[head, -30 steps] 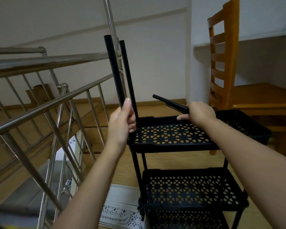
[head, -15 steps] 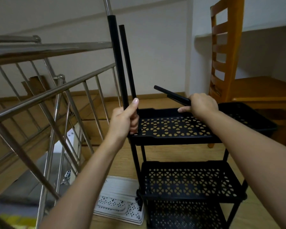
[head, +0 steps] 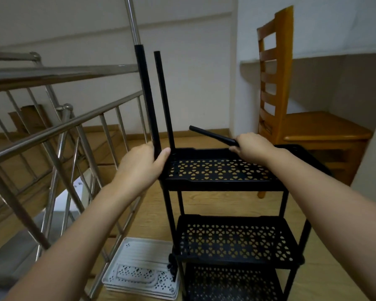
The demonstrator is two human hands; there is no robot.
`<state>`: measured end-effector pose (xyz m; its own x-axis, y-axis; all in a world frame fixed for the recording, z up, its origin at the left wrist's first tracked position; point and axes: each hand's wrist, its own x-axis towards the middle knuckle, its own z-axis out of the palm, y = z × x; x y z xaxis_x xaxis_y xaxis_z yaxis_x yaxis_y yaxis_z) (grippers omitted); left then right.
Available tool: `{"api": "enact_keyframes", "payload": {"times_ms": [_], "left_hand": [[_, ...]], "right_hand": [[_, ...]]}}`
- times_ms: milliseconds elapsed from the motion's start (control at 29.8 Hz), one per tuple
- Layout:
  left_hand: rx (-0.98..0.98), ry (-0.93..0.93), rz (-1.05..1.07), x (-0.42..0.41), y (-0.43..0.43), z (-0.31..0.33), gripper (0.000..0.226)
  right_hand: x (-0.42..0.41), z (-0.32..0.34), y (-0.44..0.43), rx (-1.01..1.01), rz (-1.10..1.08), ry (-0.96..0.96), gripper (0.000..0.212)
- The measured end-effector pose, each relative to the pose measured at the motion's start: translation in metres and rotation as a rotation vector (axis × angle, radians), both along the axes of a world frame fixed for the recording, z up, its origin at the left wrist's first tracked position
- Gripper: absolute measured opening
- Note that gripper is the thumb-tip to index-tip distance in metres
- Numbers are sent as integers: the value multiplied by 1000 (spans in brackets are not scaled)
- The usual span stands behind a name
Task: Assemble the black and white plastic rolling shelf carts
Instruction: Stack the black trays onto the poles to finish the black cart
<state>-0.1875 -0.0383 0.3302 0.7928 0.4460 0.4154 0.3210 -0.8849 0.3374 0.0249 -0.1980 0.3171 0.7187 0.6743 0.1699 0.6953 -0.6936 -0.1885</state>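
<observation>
Alignment is mattering most: left hand (head: 139,168) is clamping a pole (head: 147,101) upright at the shelf's (head: 221,184) near-left corner, right hand (head: 251,146) is gripping a spare pole (head: 213,136) over its back edge; I'd be pushing straight down.

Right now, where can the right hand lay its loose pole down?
Top shelf is bare between the left hand and the right hand. Crowded: that left corner with two upright poles; floor left of the cart holds white trays.

Steel railing (head: 59,131) crowds my left. Room is open above the top shelf (head: 221,186); a chair (head: 285,72) blocks far right.
</observation>
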Motion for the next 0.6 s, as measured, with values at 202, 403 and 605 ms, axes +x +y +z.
{"api": "enact_keyframes", "payload": {"times_ms": [202,403,605], "left_hand": [[189,364,213,-11,-20,30,51],[224,450,135,-29,-45,42,54],[243,200,-232,40,-55,31,31]], "right_hand": [[-2,5,-26,-101,142,4,28],[-1,26,-44,23,147,147,15],[21,38,-71,462,18,224,15]]}}
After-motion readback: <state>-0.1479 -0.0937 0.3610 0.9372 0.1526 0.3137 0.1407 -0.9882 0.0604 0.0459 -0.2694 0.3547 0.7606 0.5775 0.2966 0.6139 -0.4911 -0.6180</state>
